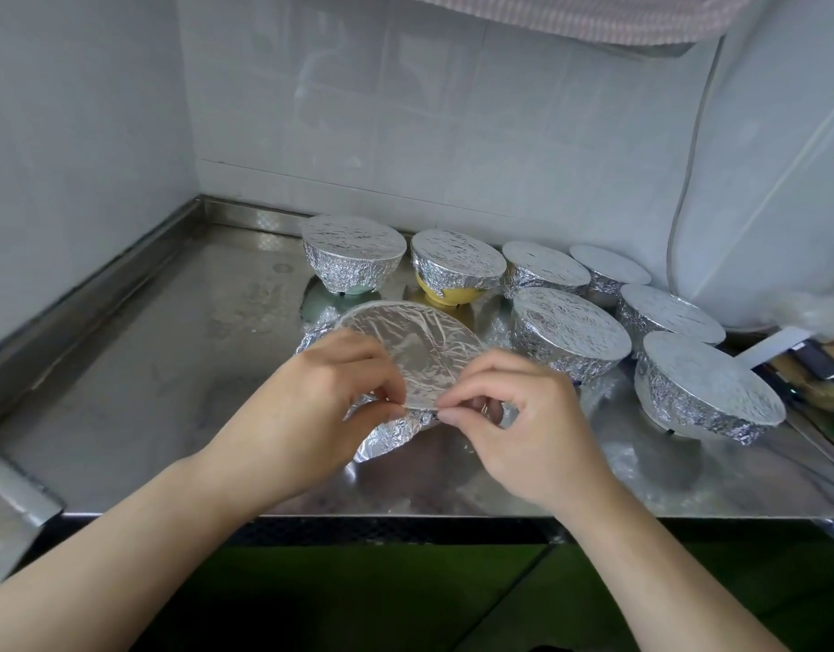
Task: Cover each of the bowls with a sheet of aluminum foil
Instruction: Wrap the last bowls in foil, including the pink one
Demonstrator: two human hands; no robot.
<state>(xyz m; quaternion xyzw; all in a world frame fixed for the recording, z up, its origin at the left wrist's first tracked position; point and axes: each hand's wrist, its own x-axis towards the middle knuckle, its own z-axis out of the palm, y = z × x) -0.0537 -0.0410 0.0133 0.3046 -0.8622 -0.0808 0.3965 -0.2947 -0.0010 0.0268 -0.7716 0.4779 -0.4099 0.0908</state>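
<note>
Steel counter (147, 350) (shiny), grey tiled walls (405, 134)

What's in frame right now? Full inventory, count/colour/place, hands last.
foil-covered bowls: seven finished, silver foil, clustered from back centre to the right of the counter; one shows a yellow base, one a pale green base.
bowl being covered: one, silver foil over the top, front centre, tilted toward the camera.
steel counter: one, grey metal, fills the middle of the view.
tiled wall: pale grey, behind and left of the counter.
cloth: striped, pale, top edge.
dark objects: far right edge, too cut off to identify.
left hand: pinches the foil at the bowl's near rim.
right hand: pinches the foil at the same rim, beside the left.
</note>
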